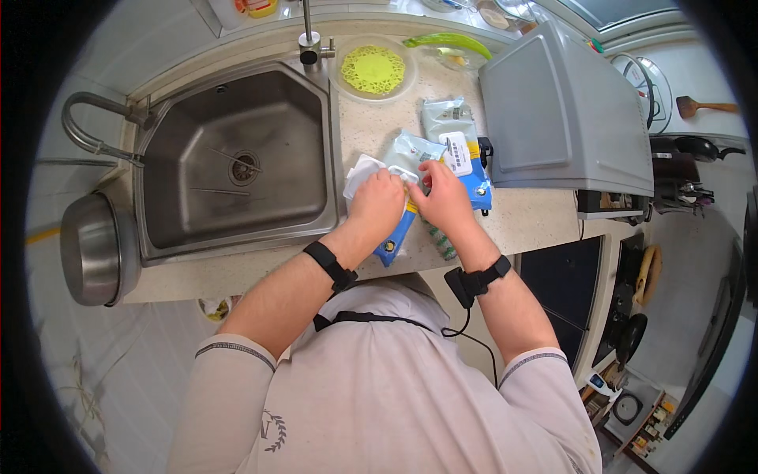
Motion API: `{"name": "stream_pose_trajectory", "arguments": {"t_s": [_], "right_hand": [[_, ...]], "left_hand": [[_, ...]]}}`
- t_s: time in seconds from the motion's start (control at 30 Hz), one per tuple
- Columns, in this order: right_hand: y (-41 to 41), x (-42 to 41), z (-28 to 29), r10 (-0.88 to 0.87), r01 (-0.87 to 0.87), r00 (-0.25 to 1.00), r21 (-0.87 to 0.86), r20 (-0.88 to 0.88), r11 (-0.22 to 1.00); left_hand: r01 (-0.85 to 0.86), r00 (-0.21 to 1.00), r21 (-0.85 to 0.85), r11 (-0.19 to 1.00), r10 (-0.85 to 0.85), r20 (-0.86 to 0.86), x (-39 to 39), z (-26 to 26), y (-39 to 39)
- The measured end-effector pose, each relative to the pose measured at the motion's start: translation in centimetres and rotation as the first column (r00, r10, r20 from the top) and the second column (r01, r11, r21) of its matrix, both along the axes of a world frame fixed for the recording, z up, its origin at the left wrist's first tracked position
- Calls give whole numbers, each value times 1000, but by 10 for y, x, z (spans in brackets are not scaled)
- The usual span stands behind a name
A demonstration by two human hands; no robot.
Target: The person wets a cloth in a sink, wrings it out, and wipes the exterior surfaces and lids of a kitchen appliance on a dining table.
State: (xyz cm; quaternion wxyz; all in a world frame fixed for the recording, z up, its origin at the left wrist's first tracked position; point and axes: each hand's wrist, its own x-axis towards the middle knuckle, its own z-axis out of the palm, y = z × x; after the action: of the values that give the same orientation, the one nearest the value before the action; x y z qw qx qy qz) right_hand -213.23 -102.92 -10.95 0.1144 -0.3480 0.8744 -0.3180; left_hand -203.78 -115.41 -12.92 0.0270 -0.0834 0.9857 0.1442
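A soft pack of wipes [405, 222], white, yellow and blue, lies on the speckled counter with its white flip lid [359, 173] raised. Over the pack's opening is my left hand [379, 198], its fingers bent down at the rim; what they grip is hidden. My right hand [441, 192] touches the right side of the same opening, thumb and index finger apart, holding nothing visible. A second wipes pack [457, 151] with its lid down lies just right of my right hand. Under my right wrist sits a green-and-white patterned item [441, 243], partly covered.
A steel sink [237, 160] with a faucet [95, 118] is at left, a metal basin [92, 249] beyond it. Behind the packs are a yellow-green lacy mat [373, 69] on a round plate and a long green vegetable [450, 41]. A grey boxy appliance [533, 106] stands at right.
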Motion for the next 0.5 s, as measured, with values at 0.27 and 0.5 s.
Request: {"name": "stream_pose_trajectory", "arguments": {"t_s": [0.27, 0.5], "right_hand": [[3, 4, -13, 31, -26, 996, 68, -80, 997], [4, 4, -16, -14, 19, 998, 93, -54, 995]], "left_hand": [[-121, 985, 324, 938, 153, -75, 5, -18, -7], [-98, 980, 282, 954, 142, -141, 4, -9, -2]]}}
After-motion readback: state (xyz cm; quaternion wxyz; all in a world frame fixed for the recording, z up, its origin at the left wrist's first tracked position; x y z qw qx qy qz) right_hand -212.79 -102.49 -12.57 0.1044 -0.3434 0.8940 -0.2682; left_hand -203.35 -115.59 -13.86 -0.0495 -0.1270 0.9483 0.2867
